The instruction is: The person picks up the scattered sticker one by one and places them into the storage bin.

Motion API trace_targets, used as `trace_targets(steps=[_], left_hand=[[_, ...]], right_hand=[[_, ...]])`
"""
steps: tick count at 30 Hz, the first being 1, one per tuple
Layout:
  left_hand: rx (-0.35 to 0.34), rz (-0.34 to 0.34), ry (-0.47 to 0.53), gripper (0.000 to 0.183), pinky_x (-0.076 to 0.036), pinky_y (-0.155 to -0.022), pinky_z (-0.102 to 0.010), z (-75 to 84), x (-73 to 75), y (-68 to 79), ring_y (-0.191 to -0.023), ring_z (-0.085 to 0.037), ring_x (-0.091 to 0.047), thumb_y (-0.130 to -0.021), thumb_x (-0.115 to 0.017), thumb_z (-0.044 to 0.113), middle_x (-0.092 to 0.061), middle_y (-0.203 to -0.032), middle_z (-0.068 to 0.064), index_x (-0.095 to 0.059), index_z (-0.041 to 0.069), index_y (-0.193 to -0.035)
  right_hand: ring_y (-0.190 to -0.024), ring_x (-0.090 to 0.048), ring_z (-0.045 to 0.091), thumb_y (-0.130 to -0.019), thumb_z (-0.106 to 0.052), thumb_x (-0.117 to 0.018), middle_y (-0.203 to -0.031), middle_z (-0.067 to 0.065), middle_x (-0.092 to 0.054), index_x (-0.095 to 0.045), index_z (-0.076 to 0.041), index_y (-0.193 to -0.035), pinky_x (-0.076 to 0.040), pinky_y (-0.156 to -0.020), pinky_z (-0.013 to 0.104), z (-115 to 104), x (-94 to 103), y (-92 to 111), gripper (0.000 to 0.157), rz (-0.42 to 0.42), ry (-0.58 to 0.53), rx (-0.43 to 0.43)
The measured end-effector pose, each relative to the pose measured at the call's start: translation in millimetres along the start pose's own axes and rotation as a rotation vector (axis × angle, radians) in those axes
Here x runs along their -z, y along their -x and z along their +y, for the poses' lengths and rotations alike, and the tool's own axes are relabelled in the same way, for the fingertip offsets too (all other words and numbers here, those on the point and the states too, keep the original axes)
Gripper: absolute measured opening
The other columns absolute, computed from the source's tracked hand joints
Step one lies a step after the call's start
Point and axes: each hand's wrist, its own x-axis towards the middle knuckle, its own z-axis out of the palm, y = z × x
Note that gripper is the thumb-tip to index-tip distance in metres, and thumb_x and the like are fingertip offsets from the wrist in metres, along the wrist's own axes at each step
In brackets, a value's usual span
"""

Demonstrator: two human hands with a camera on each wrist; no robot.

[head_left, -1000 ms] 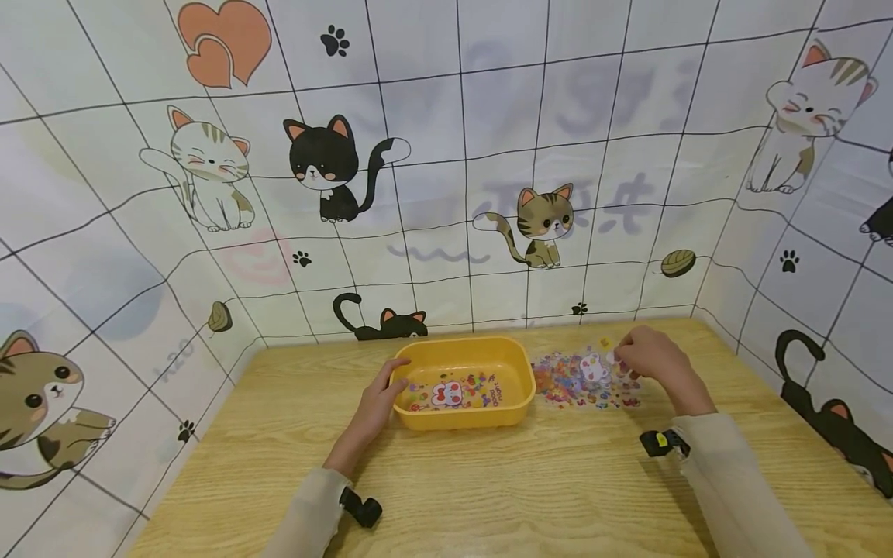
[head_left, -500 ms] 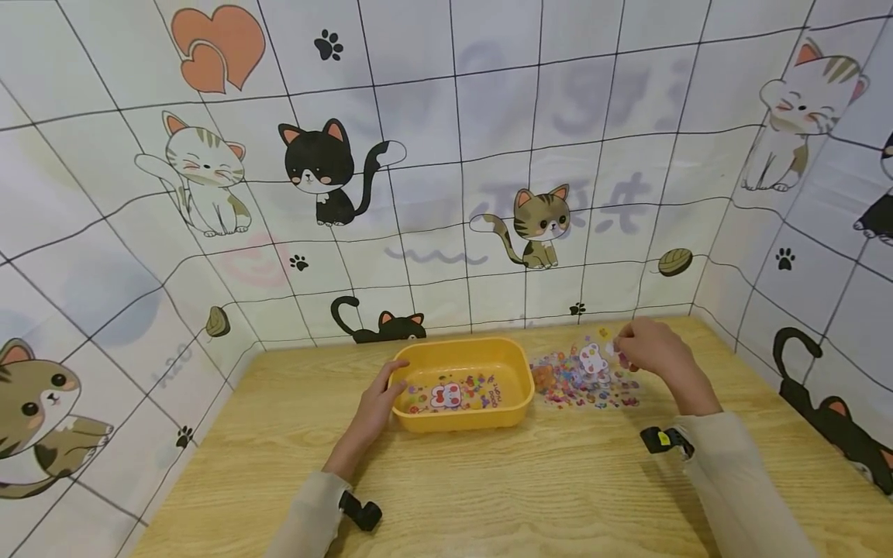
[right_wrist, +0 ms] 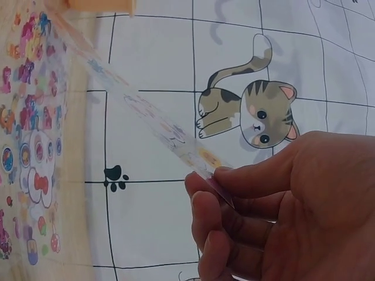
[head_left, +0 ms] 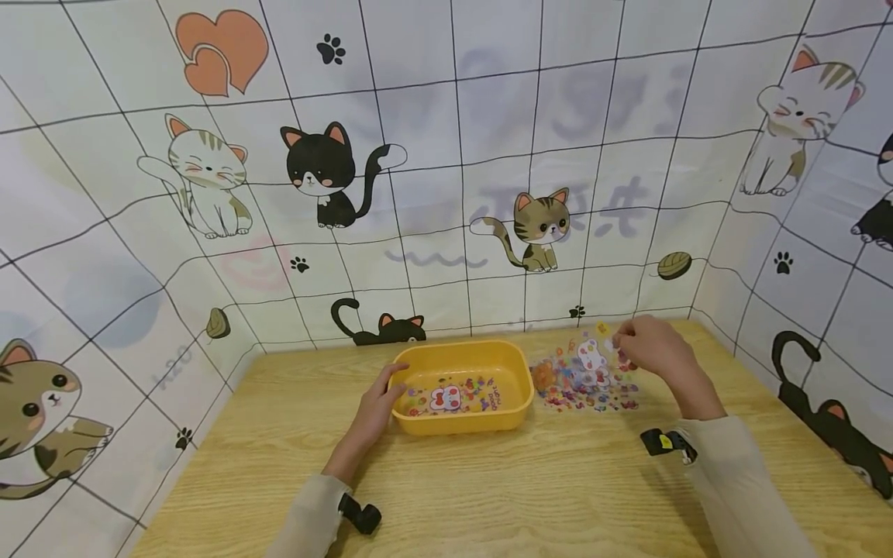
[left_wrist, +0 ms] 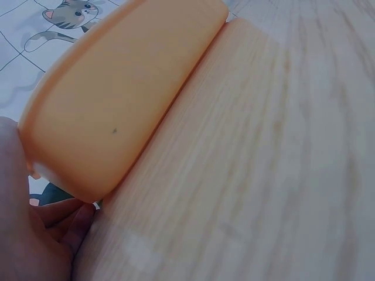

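A shallow yellow tub (head_left: pixel 460 425), a smooth-walled rectangle with rounded corners and a lipped rim, sits on a pale wooden table (head_left: pixel 488 496) with a fine, streaky grain. Across its floor lie small bright pictures (head_left: pixel 446 398), including a white face with a red bow, and purple lettering; whether they are on a loose sheet is hard to tell.

The left hand (head_left: pixel 373 404) grips the tub's left end, a fingertip and the thumb at the rim.

Just beside the tub's right end, thin clear sheets (head_left: pixel 558 399) lie overlapping on the table, glossy and crowded with tiny colourful figures.

The right hand (head_left: pixel 659 353) pinches the edge of one transparent sheet (right_wrist: pixel 158 120) between thumb and fingers, its other fingers curled. That film tilts up off the table, seen nearly edge-on from the right wrist, its far end running towards the tub.

Both arms wear beige sleeves (head_left: pixel 739 480). Behind hangs a softly rippled white covering (head_left: pixel 425 178) with black grid lines and cartoon cats.
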Motion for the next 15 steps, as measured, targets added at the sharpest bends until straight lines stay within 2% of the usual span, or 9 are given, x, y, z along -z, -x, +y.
trace_targets(steps=[15], left_hand=[[-0.016, -0.001, -0.02, 0.041, -0.027, -0.126, -0.059, 4.2, 0.4, 1.9, -0.156, -0.035, -0.032, -0.107, -0.048, 0.023, -0.04, -0.165, -0.011, -0.051, 0.023, -0.148]], right_hand=[[-0.067, -0.065, 0.018, -0.107, -0.023, -0.049, -0.086, 0.015, -0.071, -0.066, 0.009, -0.12, -0.045, -0.056, 0.033, -9.7, 6.7, 5.4, 0.039, 0.025, -0.008, 0.008]])
